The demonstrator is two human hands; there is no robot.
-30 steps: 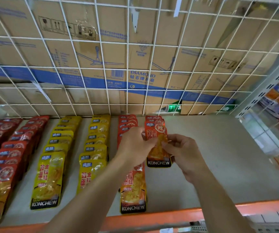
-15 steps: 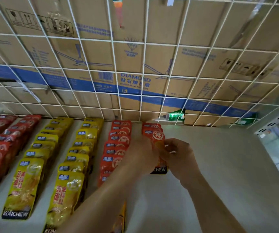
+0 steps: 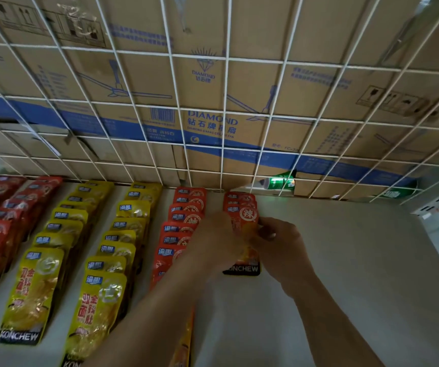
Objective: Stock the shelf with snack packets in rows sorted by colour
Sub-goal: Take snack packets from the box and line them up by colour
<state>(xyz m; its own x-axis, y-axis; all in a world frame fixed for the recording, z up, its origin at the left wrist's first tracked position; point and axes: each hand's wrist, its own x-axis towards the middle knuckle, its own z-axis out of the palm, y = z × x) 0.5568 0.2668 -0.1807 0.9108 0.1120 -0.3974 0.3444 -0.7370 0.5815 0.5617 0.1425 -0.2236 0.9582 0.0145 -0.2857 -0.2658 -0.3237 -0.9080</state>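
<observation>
Right of the yellow rows (image 3: 119, 250), my left hand (image 3: 213, 245), blurred, pinches the orange-red packet (image 3: 243, 221) by its left edge; my right hand (image 3: 279, 242) pinches the right edge. The packet sits at the near end of the short row on the shelf (image 3: 345, 260), long axis front to back, KONCHEW end toward me. I judge it light, floppy, slick: best held by the sealed edges.
</observation>
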